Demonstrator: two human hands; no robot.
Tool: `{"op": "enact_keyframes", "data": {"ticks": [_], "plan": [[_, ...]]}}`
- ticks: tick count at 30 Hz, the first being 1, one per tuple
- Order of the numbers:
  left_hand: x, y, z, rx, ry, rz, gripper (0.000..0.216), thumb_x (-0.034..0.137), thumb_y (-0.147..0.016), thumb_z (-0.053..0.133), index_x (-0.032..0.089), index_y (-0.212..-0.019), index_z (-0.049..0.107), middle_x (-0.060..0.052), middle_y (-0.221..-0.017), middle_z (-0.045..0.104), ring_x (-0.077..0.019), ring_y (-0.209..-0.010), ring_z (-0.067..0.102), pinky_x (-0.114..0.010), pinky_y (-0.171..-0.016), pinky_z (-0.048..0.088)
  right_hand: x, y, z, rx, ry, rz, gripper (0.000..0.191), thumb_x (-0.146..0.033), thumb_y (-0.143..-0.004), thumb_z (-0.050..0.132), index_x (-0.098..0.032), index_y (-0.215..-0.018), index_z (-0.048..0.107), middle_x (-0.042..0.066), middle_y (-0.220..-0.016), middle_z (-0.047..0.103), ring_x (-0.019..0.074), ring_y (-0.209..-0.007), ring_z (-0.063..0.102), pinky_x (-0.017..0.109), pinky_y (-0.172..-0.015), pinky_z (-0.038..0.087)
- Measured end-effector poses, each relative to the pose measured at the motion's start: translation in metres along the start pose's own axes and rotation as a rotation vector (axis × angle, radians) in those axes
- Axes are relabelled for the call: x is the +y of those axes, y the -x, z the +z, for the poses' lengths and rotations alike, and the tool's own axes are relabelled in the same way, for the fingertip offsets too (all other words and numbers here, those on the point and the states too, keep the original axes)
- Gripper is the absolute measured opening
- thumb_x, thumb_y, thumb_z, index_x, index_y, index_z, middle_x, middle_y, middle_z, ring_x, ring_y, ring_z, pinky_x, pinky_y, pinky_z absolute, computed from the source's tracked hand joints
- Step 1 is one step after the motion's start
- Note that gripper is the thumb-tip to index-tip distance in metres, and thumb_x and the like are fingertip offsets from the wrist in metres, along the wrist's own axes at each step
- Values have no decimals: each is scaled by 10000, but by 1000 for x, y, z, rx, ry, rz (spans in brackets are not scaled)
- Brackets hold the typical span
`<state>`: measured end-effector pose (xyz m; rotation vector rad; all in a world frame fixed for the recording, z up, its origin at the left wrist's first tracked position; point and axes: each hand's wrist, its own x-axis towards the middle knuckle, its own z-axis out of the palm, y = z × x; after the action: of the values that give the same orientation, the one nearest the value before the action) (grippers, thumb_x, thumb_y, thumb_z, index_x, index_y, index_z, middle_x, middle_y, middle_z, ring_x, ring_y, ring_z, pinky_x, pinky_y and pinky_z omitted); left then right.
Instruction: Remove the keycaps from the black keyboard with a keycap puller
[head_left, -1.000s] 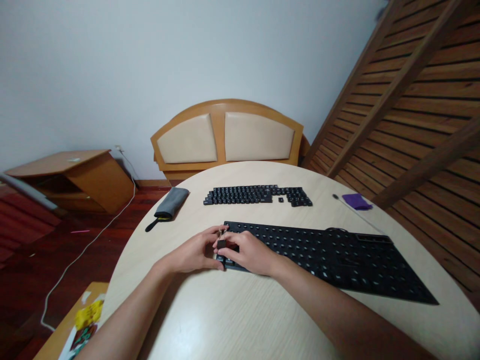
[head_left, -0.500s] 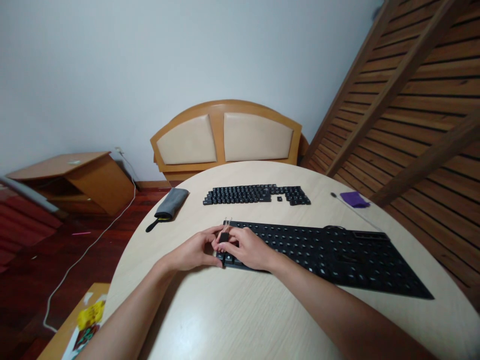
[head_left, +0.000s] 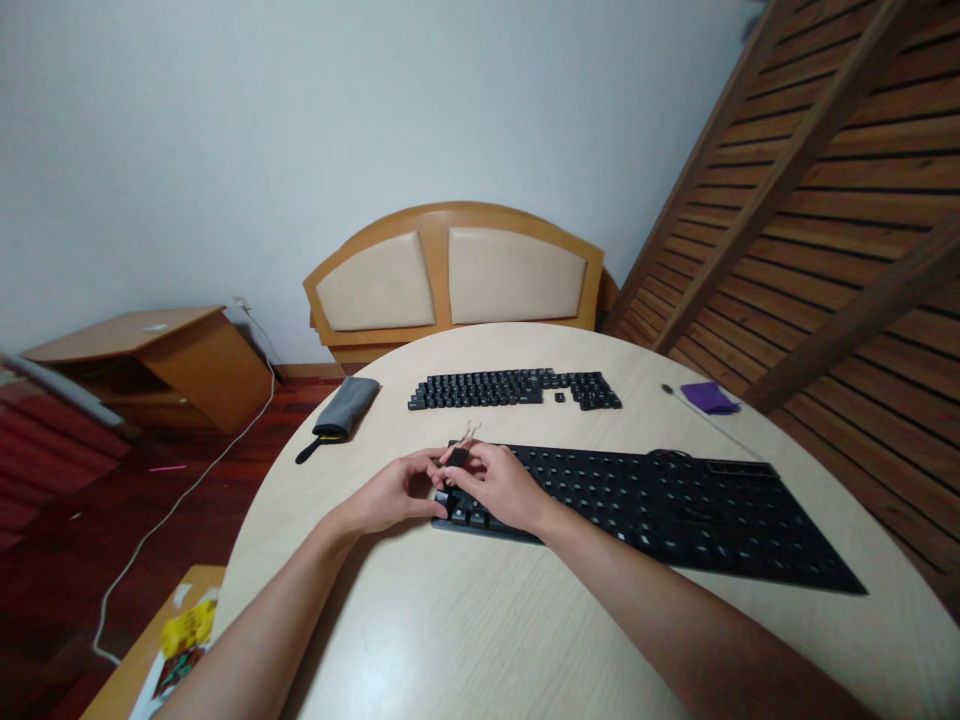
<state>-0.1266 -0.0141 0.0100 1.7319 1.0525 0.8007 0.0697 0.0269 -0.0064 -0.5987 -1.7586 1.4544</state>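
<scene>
My right hand (head_left: pixel 504 488) is closed on a keycap puller with a black handle (head_left: pixel 457 457). Its two thin wires stick up, away from me. Close beside it, my left hand (head_left: pixel 394 492) pinches a black keycap (head_left: pixel 442 497) between thumb and fingers, over the left end of a black keyboard (head_left: pixel 600 500). Most of that board has bare key posts, with several caps (head_left: pixel 469 517) seated along its near left edge. Fingertips of both hands meet and partly hide each other. Beyond the keyboard, many loose black keycaps (head_left: pixel 480 388) lie in keyboard order.
One keycap (head_left: pixel 559 398) lies apart within the loose layout. A grey pouch (head_left: pixel 349 408) rests at the left of the round table (head_left: pixel 420 620). At the right are a folded purple cloth (head_left: pixel 709 398) and the keyboard cable (head_left: pixel 712 425). A wooden headboard (head_left: pixel 441 270) stands behind.
The puller has tilted, its wires swinging to the right and slightly up. My left thumb has risen a little from the keyboard's corner, and a keycap now shows at its tip.
</scene>
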Motion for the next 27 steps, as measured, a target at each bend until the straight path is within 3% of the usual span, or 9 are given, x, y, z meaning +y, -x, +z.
{"op": "enact_keyframes", "data": {"ticks": [6, 12, 15, 19, 23, 27], "plan": [[-17, -4, 3, 109, -41, 48, 279, 263, -733, 816, 182, -895, 603, -117, -1287, 605, -269, -1246, 535, -416, -1103, 360, 1, -2, -4, 151, 129, -42, 169, -274, -847, 643, -160, -947, 719, 61, -930, 749, 193, -830, 714, 298, -770, 572], [-24, -4, 5, 144, 8, 57, 462, 256, -721, 835, 198, -1100, 577, -107, -1229, 621, -258, -1222, 548, -433, -1114, 356, 7, -5, -8, 293, 122, -41, 178, -292, -842, 642, -169, -967, 677, 65, -931, 734, 198, -843, 715, 312, -786, 573], [-22, -3, 3, 131, 24, 48, 429, 254, -728, 831, 195, -1075, 586, -119, -1279, 611, -259, -1258, 532, -444, -1134, 336, 9, -6, -11, 387, 129, -38, 187, -297, -847, 628, -165, -976, 652, 63, -889, 715, 192, -790, 703, 311, -754, 573], [-16, -3, -1, 95, -85, 30, 208, 284, -772, 790, 182, -895, 657, -126, -1337, 599, -269, -1276, 524, -446, -1127, 338, 11, -7, -14, 449, 164, -47, 192, -304, -845, 623, -165, -975, 645, 62, -870, 699, 189, -767, 682, 307, -736, 565], [-15, -3, -3, 135, -130, 52, 170, 309, -780, 766, 179, -866, 698, -125, -1278, 630, -259, -1207, 575, -410, -1060, 416, 12, -8, -13, 443, 169, -47, 180, -300, -841, 615, -167, -959, 644, 57, -852, 693, 187, -748, 672, 305, -725, 558], [-20, -7, -8, 350, -183, -9, 248, 353, -784, 732, 169, -944, 690, -85, -966, 717, -212, -890, 672, -334, -812, 532, 13, -9, -12, 438, 172, -46, 165, -292, -836, 613, -172, -945, 644, 50, -838, 693, 187, -743, 672, 301, -725, 552]]}}
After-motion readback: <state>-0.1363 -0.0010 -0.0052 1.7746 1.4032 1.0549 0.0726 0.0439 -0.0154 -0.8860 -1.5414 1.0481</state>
